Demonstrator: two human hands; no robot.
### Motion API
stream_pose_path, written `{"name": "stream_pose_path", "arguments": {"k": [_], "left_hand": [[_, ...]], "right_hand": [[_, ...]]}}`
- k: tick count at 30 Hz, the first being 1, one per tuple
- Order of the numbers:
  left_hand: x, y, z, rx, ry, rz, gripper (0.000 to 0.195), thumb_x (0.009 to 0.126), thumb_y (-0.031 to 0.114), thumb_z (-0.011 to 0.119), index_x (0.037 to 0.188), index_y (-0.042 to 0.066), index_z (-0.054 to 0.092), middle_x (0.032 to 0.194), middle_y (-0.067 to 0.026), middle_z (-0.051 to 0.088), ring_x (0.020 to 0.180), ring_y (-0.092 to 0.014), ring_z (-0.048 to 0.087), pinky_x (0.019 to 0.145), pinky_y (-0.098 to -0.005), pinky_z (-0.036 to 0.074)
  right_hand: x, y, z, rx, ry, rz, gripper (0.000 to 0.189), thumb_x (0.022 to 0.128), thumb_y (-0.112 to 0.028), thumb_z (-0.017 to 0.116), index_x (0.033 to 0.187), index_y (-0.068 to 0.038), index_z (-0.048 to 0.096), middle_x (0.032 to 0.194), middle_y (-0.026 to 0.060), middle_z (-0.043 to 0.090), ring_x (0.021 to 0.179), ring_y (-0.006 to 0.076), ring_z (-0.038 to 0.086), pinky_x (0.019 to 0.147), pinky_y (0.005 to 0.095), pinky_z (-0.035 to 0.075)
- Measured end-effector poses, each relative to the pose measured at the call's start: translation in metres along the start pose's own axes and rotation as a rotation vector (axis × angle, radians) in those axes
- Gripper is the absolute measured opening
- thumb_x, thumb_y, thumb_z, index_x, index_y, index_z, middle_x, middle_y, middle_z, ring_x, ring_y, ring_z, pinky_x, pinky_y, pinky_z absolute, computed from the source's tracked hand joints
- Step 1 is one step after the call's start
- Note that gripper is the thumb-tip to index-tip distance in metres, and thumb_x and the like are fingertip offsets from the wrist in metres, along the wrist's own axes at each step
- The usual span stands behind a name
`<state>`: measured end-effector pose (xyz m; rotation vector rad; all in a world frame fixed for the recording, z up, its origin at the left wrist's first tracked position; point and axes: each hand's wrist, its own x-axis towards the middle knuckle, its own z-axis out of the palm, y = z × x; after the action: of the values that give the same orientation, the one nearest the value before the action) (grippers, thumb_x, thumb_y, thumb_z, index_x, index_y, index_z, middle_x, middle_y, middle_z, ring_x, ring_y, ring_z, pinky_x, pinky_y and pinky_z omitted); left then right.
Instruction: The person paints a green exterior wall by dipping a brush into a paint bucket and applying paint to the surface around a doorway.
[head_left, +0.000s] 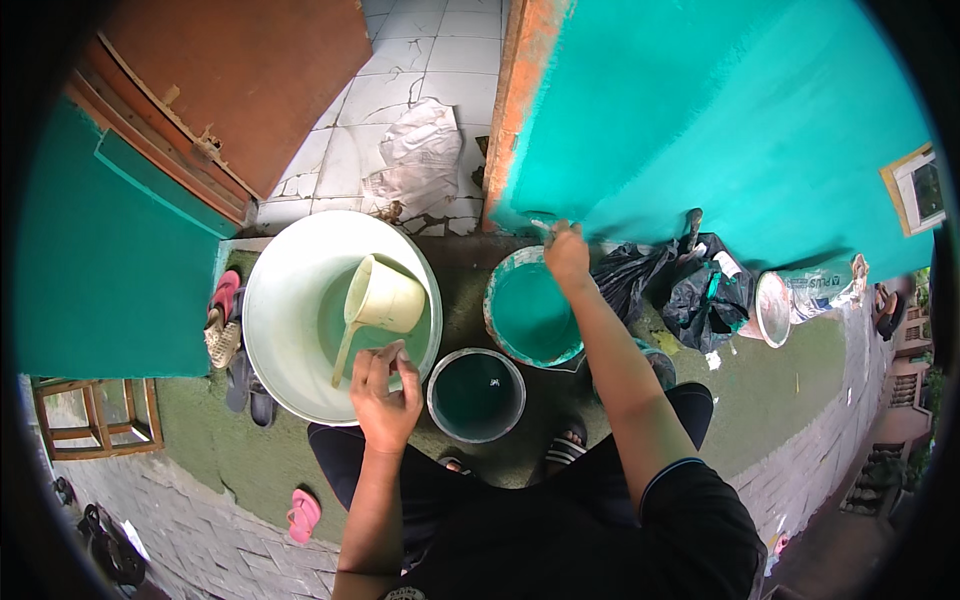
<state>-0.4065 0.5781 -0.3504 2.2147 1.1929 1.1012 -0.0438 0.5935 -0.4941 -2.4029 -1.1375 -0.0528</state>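
My right hand (568, 255) grips a paintbrush (538, 224), only part of which shows, low against the turquoise wall (697, 127) beside the door frame. Below that arm stands a paint-smeared bucket (491, 315) of turquoise paint (534, 311). My left hand (386, 397) is held over the near rim of a large white tub (281, 322), fingers curled in towards the thumb, with nothing visible in them. In the tub, a cream plastic dipper (386, 296) rests in shallow, greenish liquid. Between my knees is a smaller bucket (478, 352) with dark green liquid.
Black plastic bags (709, 300) and a white container (772, 309) line the wall's foot at right. A white cloth (424, 154) lies on the cracked tiles in the doorway, by a brown door (247, 82). Footwear (223, 337) and a wooden frame (101, 442) are at left.
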Motion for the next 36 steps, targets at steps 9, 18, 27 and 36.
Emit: {"name": "stream_pose_path", "arguments": {"k": [9, 18, 27, 36], "left_hand": [[-0.005, -0.003, -0.001, 0.02, 0.01, -0.061, 0.017, 0.083, -0.004, 0.063, 0.1, 0.001, 0.066, 0.084, -0.0131, 0.059, 0.066, -0.025, 0.059, 0.061, -0.0362, 0.05], [0.0, 0.001, 0.003, 0.028, -0.028, -0.022, 0.016, 0.084, -0.003, 0.062, 0.099, 0.0, 0.066, 0.082, -0.0123, 0.058, 0.065, -0.023, 0.057, 0.061, -0.0354, 0.049], [-0.005, 0.0, 0.002, 0.069, -0.026, -0.063, 0.014, 0.086, -0.002, 0.062, 0.099, 0.0, 0.065, 0.081, -0.0124, 0.059, 0.065, -0.024, 0.057, 0.062, -0.0363, 0.049], [0.001, 0.001, 0.003, 0.078, -0.032, -0.008, 0.013, 0.086, -0.002, 0.062, 0.098, 0.0, 0.065, 0.08, -0.0119, 0.059, 0.065, -0.023, 0.056, 0.062, -0.0364, 0.048]], "right_hand": [[-0.021, 0.026, -0.057, 0.095, -0.02, -0.03, 0.022, 0.082, -0.01, 0.068, 0.101, -0.003, 0.061, 0.098, 0.0252, 0.062, 0.079, 0.0424, 0.065, 0.072, 0.0495, 0.055], [0.016, 0.075, 0.029, 0.048, -0.066, 0.101, 0.023, 0.082, -0.012, 0.068, 0.101, -0.001, 0.062, 0.097, 0.0253, 0.062, 0.094, 0.0425, 0.062, 0.08, 0.0506, 0.052], [-0.01, 0.066, -0.025, 0.088, -0.094, -0.007, 0.022, 0.083, -0.012, 0.066, 0.103, -0.004, 0.062, 0.099, 0.0245, 0.061, 0.089, 0.0437, 0.063, 0.078, 0.0504, 0.053], [0.017, 0.081, 0.013, 0.003, -0.106, 0.062, 0.021, 0.083, -0.013, 0.067, 0.101, -0.004, 0.062, 0.101, 0.0237, 0.06, 0.088, 0.0412, 0.065, 0.075, 0.0499, 0.054]]}}
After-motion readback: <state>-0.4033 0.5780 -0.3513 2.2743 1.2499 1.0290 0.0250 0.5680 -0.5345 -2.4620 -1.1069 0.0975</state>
